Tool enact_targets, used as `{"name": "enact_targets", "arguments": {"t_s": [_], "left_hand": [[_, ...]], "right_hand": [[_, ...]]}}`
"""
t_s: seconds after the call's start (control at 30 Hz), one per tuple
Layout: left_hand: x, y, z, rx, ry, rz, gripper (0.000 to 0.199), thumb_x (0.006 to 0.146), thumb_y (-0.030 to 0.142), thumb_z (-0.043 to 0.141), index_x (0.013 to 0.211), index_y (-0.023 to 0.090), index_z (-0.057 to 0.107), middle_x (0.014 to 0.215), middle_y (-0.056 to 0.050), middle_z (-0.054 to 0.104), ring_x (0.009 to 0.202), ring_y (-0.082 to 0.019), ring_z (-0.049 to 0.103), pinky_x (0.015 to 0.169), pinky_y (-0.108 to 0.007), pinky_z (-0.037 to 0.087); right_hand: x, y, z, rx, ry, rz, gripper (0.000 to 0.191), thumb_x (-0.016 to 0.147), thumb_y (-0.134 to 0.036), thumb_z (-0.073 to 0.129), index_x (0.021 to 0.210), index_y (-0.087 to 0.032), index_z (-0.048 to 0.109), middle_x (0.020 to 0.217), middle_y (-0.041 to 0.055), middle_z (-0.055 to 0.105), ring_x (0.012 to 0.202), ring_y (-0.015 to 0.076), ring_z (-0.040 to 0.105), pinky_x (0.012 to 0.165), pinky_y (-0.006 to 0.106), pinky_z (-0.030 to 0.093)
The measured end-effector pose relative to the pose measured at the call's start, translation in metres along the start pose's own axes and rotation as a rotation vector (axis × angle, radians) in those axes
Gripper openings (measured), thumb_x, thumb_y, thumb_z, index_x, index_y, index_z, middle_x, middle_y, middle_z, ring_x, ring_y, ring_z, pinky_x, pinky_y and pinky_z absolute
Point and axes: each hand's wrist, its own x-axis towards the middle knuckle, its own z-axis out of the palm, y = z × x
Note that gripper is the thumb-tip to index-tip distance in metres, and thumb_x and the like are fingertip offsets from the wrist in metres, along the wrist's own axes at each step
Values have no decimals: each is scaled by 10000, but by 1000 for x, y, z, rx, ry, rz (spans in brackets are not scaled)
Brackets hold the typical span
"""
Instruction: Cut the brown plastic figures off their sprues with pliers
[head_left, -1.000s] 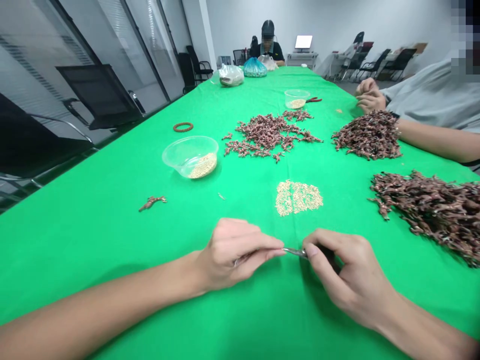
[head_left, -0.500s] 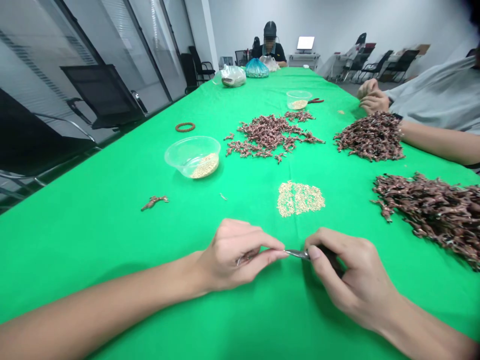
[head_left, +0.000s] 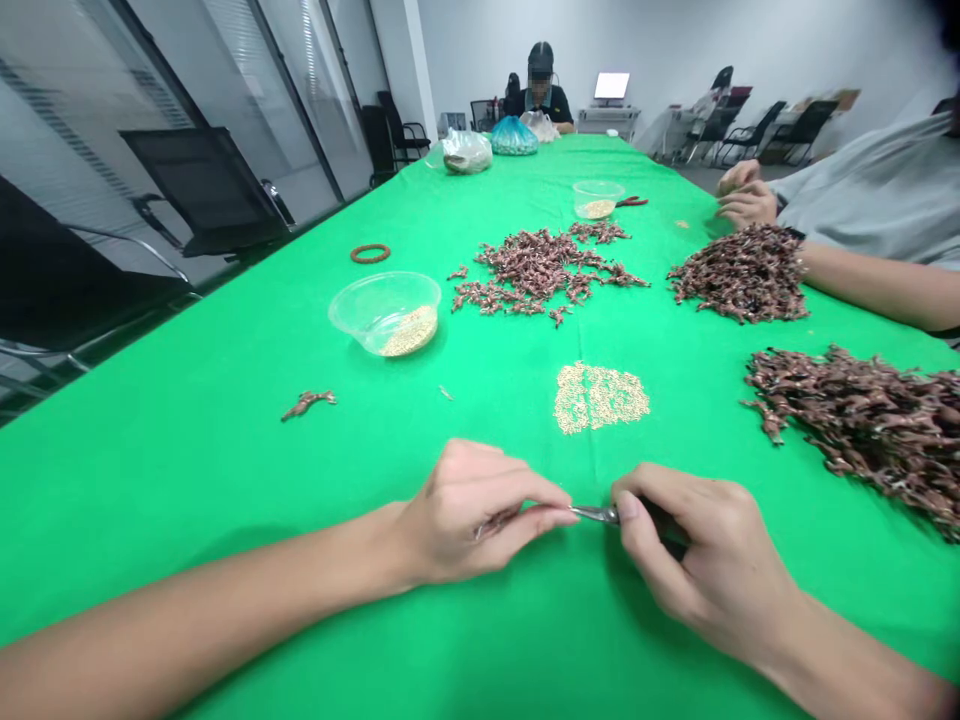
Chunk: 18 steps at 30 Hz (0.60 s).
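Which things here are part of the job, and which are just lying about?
Part of the job: left hand, right hand, small metal tool, pale grain patch, copper-brown sprig heap.
Lying about: brown ring, blue plastic bag, laptop.

no text, label, brand or number can be read anywhere in this view. the laptop screen (head_left: 611, 86) on the white desk at upper middle of the frame is a bright blank at this size. the plastic bags (head_left: 466, 152) (head_left: 514, 137) near the top of the frame show no legible print, and the small metal piece (head_left: 595, 514) at lower middle shows no readable marking.
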Motion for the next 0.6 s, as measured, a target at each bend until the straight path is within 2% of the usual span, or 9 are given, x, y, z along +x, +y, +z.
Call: {"name": "enact_targets", "arguments": {"t_s": [0.23,0.6], "left_hand": [[-3,-2,1,91,22,90,140,851,128,718,989,106,720,552,14,613,454,-90,472,485,-257,308],[-8,-6,1,146,15,120,157,893,138,658,1040,143,713,572,22,585,471,-87,440,497,-267,281]], "right_hand": [[1,-4,-2,112,-98,178,327,953,-306,461,652,-201,537,548,-41,434,488,100,391,491,283,295],[4,-4,-4,137,-134,229,355,949,-327,459,617,-199,472,553,-53,355,501,95,329,503,290,251]]}}
